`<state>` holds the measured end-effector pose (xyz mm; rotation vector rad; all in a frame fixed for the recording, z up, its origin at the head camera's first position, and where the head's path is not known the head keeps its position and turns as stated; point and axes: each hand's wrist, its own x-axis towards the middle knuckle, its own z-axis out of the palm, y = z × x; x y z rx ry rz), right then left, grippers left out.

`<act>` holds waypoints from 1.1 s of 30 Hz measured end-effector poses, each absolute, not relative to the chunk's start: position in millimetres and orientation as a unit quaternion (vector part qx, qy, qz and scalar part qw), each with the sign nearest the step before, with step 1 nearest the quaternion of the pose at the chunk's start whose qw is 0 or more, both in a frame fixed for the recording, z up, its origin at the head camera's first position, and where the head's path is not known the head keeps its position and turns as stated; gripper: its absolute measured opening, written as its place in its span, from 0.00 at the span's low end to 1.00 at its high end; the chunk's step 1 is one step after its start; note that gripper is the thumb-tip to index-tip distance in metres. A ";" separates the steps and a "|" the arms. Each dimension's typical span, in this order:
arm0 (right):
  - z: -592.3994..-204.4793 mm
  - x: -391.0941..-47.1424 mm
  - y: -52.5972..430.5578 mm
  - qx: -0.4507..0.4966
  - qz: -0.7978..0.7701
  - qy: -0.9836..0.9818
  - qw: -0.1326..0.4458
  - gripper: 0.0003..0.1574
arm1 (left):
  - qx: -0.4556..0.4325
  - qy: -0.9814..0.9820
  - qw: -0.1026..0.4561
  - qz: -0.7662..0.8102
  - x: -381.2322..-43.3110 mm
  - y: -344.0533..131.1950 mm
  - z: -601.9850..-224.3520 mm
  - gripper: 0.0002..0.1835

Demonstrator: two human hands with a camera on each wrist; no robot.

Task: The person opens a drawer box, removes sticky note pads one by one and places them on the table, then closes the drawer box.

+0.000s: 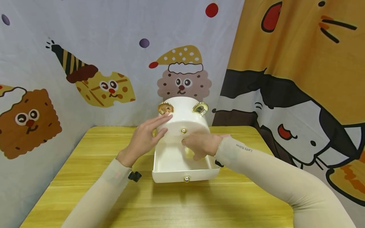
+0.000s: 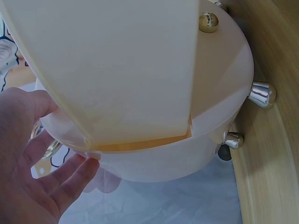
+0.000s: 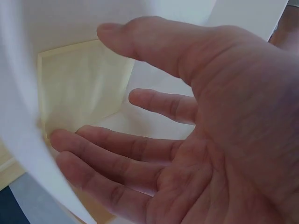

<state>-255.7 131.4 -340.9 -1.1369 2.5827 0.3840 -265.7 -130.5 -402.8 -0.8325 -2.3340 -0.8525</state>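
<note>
Find the box [image 1: 185, 107] on the table [image 1: 94, 190], near the back edge, its drawer [image 1: 168, 176] standing out towards the person. See a gold ear [image 1: 165, 108] at each side of the top, a gold knob [image 1: 186, 179] on the drawer's front and silver feet [image 2: 262, 94] beneath the box. Find the left hand [image 1: 144, 137] at the box's left side, resting against it, fingers outstretched and gripping nothing. See the right hand [image 1: 202, 145] over the drawer, fingers loosely stretched, thumb well apart, nothing in the palm. Cannot tell whether its fingertips touch the drawer. Notice pale sleeves [image 1: 111, 180] on both arms. Behind the table, see a white cloth [image 1: 119, 25] with cartoon snacks and, to the right, an orange cloth [image 1: 308, 57]
</note>
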 end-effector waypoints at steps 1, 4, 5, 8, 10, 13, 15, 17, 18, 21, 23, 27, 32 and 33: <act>-340.3 -254.8 131.4 -0.396 0.140 0.896 0.143 0.28 | -0.307 -0.861 0.257 -0.314 -265.8 -130.4 -402.7 0.30; -340.4 -254.1 132.0 -0.401 0.154 0.893 0.136 0.29 | -0.308 -0.860 0.259 -0.313 -266.1 -130.2 -402.5 0.30; -340.1 -253.4 131.6 -0.402 0.159 0.892 0.133 0.29 | -0.308 -0.860 0.260 -0.313 -266.1 -130.0 -402.4 0.30; -340.9 -253.4 129.9 -0.402 0.167 0.890 0.133 0.31 | -0.308 -0.860 0.260 -0.312 -266.3 -130.0 -403.0 0.30; -340.9 -253.4 128.2 -0.400 0.170 0.890 0.136 0.32 | -0.308 -0.860 0.261 -0.312 -266.5 -130.0 -403.7 0.30; -349.6 -260.2 127.5 -0.404 0.170 0.889 0.133 0.35 | -0.309 -0.860 0.262 -0.311 -266.9 -130.0 -404.6 0.30; -350.1 -260.4 126.2 -0.407 0.171 0.887 0.134 0.36 | -0.309 -0.859 0.263 -0.312 -266.6 -130.2 -404.8 0.30; -349.8 -259.9 124.9 -0.409 0.173 0.886 0.137 0.37 | -0.309 -0.859 0.261 -0.312 -266.0 -130.3 -404.7 0.30; -347.6 -257.8 123.7 -0.407 0.174 0.885 0.141 0.38 | -0.309 -0.859 0.261 -0.313 -265.8 -130.4 -404.6 0.30; -341.8 -253.4 121.2 -0.401 0.175 0.885 0.158 0.41 | -0.308 -0.859 0.261 -0.314 -265.2 -130.4 -404.0 0.30; -342.4 -253.7 120.5 -0.401 0.175 0.885 0.161 0.42 | -0.309 -0.859 0.263 -0.314 -265.5 -130.1 -404.0 0.30; -343.3 -254.1 118.5 -0.405 0.182 0.882 0.156 0.43 | -0.308 -0.859 0.264 -0.312 -266.4 -129.2 -404.1 0.29; -343.9 -253.4 116.7 -0.407 0.198 0.880 0.143 0.42 | -0.308 -0.860 0.265 -0.308 -266.8 -129.5 -404.5 0.29; -344.0 -253.4 116.4 -0.408 0.201 0.879 0.141 0.41 | -0.308 -0.860 0.265 -0.308 -266.7 -129.5 -404.4 0.29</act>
